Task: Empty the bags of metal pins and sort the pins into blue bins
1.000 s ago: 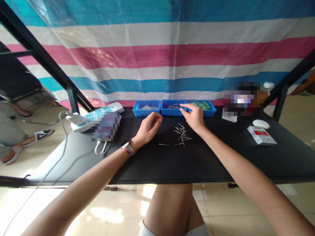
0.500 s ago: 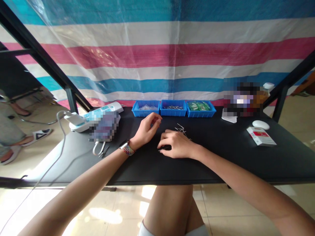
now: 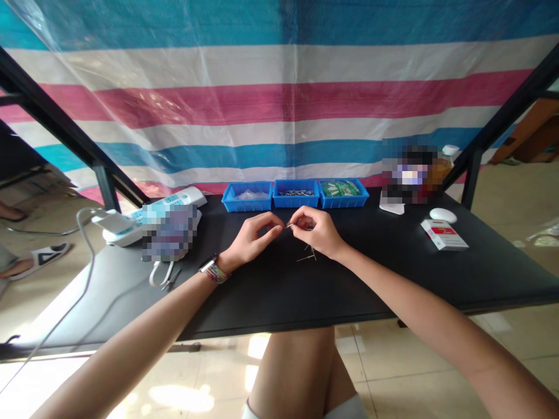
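My right hand (image 3: 321,233) pinches a thin metal pin (image 3: 289,226) between thumb and fingertips, above the black table. Facing it, my left hand (image 3: 255,237) has its thumb and forefinger brought together close to the pin's left end. Whether those left fingertips touch the pin or hold something small, I cannot tell. Several loose metal pins (image 3: 311,255) lie on the table below my right hand, which partly covers them. Beyond my hands stands a blue bin of similar metal pieces (image 3: 296,202).
Flanking that bin are a blue bin with clear plastic bits (image 3: 247,204) and one with green-and-white packets (image 3: 344,201). A power strip (image 3: 174,201) and a white cable (image 3: 89,279) occupy the left. At right lie a small box (image 3: 444,235) and a white oval object (image 3: 443,215).
My right hand has lifted from the table and moved forward with a pin, meeting my left hand. More of the loose pins shows below it. The view has shifted slightly right.
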